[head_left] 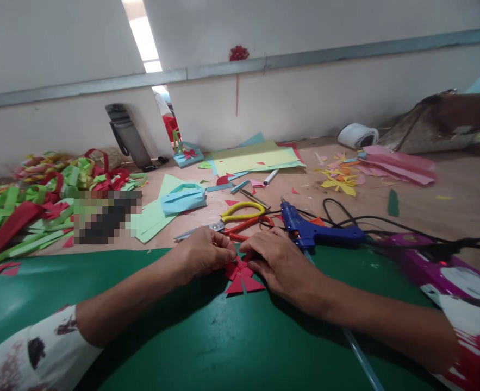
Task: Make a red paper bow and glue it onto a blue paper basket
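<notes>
On the green mat [162, 336], a red cut-paper flower [243, 283] with pointed petals lies between my two hands. My left hand [207, 254] pinches at its upper left edge, thumb and forefinger together. From the other side, the curled fingers of my right hand [282, 269] press on its upper right part. Fingertips cover some of the flower's top. Just beyond my hands lie scissors [243, 210] with yellow and orange handles. A blue glue gun [321, 231] rests beyond my right hand, and a long clear glue stick [362, 358] runs under my right forearm.
Red and green paper strips [31, 212] heap at the left. A small light-blue paper bag [182, 200], paper sheets [256, 157] and a grey bottle [129, 136] stand or lie farther back. Yellow paper flowers [337, 182], black cables and a purple power strip [452, 266] are at right.
</notes>
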